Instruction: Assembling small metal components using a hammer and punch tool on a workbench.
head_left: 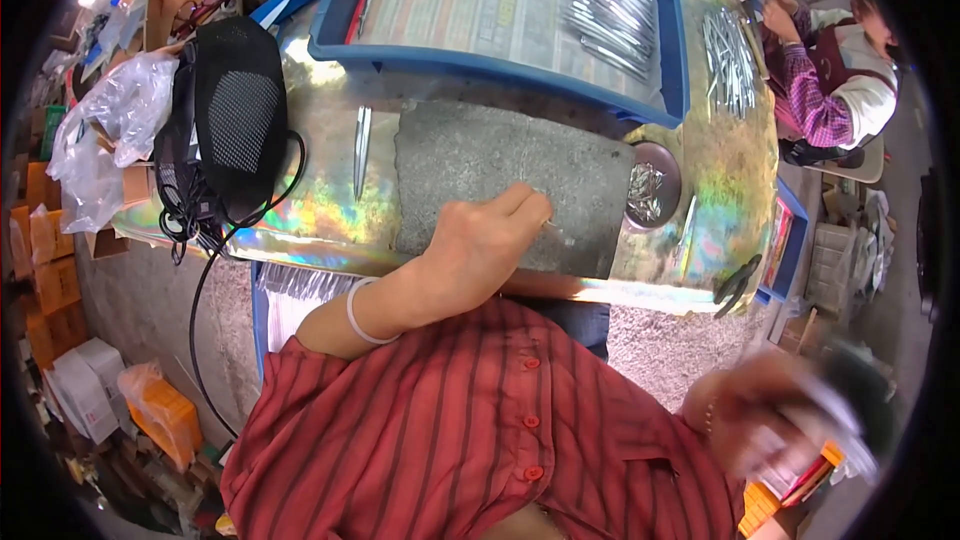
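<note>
My left hand (490,240), with a pale bangle at the wrist, is over the dark grey mat (460,155). Its thumb and fingers are pinched together; what they hold, if anything, is too small to make out. Close to the fingertips, a tiny shiny piece (566,239) shows against the mat. My right hand (775,415) is off to the lower right, away from the table, smeared by motion. Something blurred and silvery shows beside it; whether the hand holds it is unclear. A round brown dish (670,172) with small metal pieces (645,195) overlaps the mat's right edge.
Behind the mat, a blue tray (676,55) bears slim metal pieces (610,15). More lie in a pile (730,65) at right. A slim metal tool (362,152) lies left of the mat. Black mesh item (240,105) and cable stand left. A person (825,90) sits far right.
</note>
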`<state>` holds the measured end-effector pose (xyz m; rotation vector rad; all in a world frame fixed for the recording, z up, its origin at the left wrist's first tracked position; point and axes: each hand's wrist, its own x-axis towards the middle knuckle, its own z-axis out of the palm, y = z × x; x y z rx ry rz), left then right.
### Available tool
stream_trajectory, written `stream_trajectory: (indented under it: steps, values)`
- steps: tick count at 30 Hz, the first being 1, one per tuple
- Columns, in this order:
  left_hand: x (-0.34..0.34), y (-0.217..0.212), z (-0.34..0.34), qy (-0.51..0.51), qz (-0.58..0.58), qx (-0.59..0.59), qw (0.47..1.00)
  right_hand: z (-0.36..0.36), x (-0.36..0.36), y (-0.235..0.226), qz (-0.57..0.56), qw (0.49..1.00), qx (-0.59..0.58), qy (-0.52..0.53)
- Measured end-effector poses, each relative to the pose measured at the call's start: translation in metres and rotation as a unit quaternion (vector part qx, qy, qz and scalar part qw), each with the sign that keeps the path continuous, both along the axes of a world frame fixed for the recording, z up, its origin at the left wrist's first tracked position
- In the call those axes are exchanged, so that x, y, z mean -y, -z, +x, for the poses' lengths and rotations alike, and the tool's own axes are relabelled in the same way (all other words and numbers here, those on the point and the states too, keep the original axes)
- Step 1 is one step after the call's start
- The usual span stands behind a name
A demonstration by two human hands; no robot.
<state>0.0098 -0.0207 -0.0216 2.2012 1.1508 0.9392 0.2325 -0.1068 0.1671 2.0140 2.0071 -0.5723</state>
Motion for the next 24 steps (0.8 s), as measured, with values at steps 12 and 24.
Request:
stream_trajectory:
  steps: [12, 24]
  values:
    - [-0.008, -0.037, -0.025, 0.020, -0.423, 0.448, 0.788, -0.014, -0.043, 0.106, 0.288, 0.924, -0.252, 0.003]
    - [-0.009, -0.039, -0.030, 0.021, -0.484, 0.540, 0.688, 0.037, -0.074, 0.189, 0.330, 0.937, -0.112, 0.022]
